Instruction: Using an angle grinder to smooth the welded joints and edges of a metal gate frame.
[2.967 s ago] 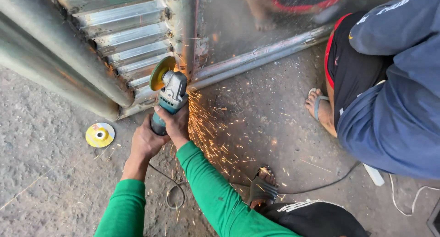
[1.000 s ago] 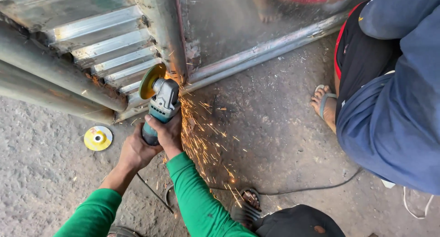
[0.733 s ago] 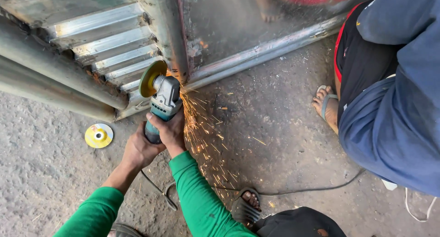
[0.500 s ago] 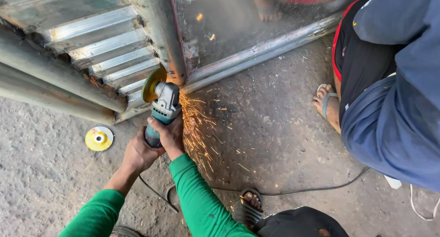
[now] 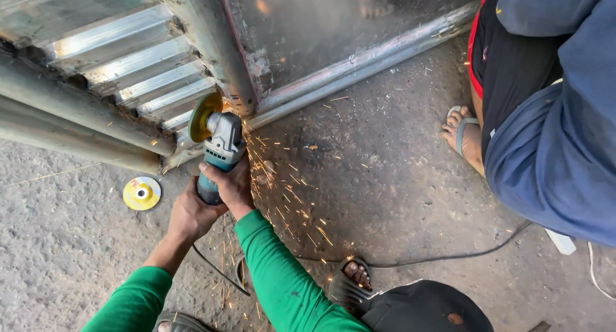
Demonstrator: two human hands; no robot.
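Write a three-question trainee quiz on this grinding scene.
1. True or false: both hands grip the angle grinder.
2. What lies on the ground left of the left hand? A) a yellow disc B) a hammer C) a glove
3. Fill in: sparks fly where the grinder's wheel meets the metal ____.

Key:
1. True; the right hand holds it too.
2. A, the yellow disc.
3. frame.

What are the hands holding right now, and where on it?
Both hands grip the angle grinder by its teal body: right hand nearer the disc, left hand at the rear end.
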